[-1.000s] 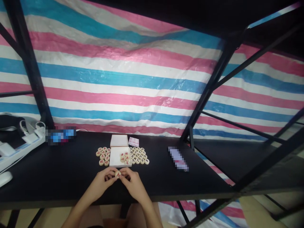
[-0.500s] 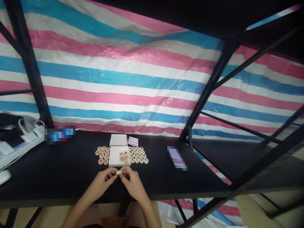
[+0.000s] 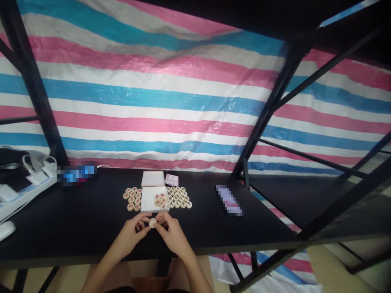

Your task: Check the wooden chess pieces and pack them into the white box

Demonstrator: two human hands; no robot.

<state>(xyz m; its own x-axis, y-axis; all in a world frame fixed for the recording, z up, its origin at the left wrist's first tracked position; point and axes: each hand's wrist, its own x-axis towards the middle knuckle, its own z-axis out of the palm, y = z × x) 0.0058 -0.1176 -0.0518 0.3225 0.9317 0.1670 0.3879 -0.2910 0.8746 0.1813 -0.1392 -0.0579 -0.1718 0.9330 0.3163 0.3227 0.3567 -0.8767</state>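
Observation:
Between the fingertips of my left hand point(image 3: 137, 226) and my right hand point(image 3: 166, 224) is one round, cream-coloured Chinese chess piece point(image 3: 152, 223), its plain face towards me. Both hands are closed on it, just in front of an open white box point(image 3: 148, 199). Several red-marked pieces point(image 3: 160, 200) sit in the right part of the box. More red-marked pieces point(image 3: 133, 198) lie on the table to the box's left. Rows of black-marked pieces point(image 3: 179, 198) lie against its right side.
Behind the box are its white lid point(image 3: 153, 178) and a folded pink-printed paper point(image 3: 172, 180). On the black table point(image 3: 100, 219) also lie a blurred-out phone-like object point(image 3: 229, 200), a power strip point(image 3: 39, 185) and a white mouse point(image 3: 6, 230). Black metal posts point(image 3: 259, 122) frame the table.
The piece between my fingers has turned from edge-on to showing its plain round face. My hands have stayed in nearly the same place; the camera view has shifted slightly.

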